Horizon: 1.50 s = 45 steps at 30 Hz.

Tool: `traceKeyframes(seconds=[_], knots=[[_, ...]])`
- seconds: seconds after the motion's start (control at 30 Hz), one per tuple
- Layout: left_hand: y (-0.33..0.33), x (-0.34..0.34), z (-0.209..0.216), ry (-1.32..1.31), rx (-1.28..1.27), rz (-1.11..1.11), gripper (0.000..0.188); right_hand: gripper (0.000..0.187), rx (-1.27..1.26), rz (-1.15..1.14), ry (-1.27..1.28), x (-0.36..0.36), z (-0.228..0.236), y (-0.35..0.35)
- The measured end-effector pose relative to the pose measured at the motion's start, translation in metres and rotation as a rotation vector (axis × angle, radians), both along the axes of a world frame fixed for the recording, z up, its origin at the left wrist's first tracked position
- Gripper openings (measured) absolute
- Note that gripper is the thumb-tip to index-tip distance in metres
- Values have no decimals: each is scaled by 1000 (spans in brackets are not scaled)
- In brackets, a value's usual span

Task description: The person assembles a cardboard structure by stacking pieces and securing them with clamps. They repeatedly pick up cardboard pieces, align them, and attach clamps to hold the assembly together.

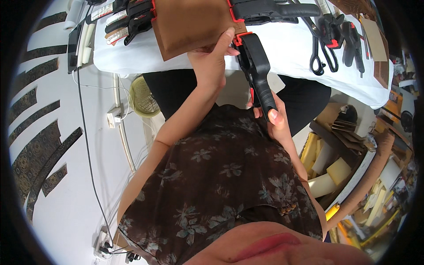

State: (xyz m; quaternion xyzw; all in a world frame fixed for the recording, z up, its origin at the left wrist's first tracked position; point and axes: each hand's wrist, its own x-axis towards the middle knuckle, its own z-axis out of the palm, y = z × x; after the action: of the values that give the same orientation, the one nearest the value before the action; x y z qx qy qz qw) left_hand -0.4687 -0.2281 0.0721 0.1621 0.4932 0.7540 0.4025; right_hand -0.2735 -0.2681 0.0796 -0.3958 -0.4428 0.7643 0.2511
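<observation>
A flat brown panel [194, 26], perhaps leather, lies at the far side of the white-covered table. My left hand [214, 62] pinches its near right corner, thumb on top and fingers beneath. In my right hand [278, 119] is the handle of a black clamp [256, 57] with red pads. The clamp's red jaw end meets the panel's corner beside my left thumb; whether it bites fully cannot be made out. Another black clamp [265, 12] grips the panel's right edge, and several more clamps [137, 20] line its left edge.
Black-handled scissors [316, 62] and loose clamps [351, 42] lie on the white table cover [282, 57] to the right. A green basket [145, 97] stands under the table. Offcuts and rolls [338, 172] fill the lower right. A black cable [86, 128] hangs at left.
</observation>
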Motion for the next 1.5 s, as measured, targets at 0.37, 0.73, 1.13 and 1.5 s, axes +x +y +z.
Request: traceKeyframes(seconds=[0.37, 0.73, 1.13, 1.5], knots=[[-5, -2, -2, -51, 33, -83, 15, 85, -9, -29, 27, 7, -4, -2], [3, 3, 4, -36, 2, -22, 23, 100, 432, -191, -267, 58, 25, 15], [5, 1, 0, -85, 56, -26, 28, 109, 1067, -336, -1335, 154, 26, 217], [-6, -11, -3, 6, 101, -73, 30, 24, 1017, -187, -351, -26, 32, 106]])
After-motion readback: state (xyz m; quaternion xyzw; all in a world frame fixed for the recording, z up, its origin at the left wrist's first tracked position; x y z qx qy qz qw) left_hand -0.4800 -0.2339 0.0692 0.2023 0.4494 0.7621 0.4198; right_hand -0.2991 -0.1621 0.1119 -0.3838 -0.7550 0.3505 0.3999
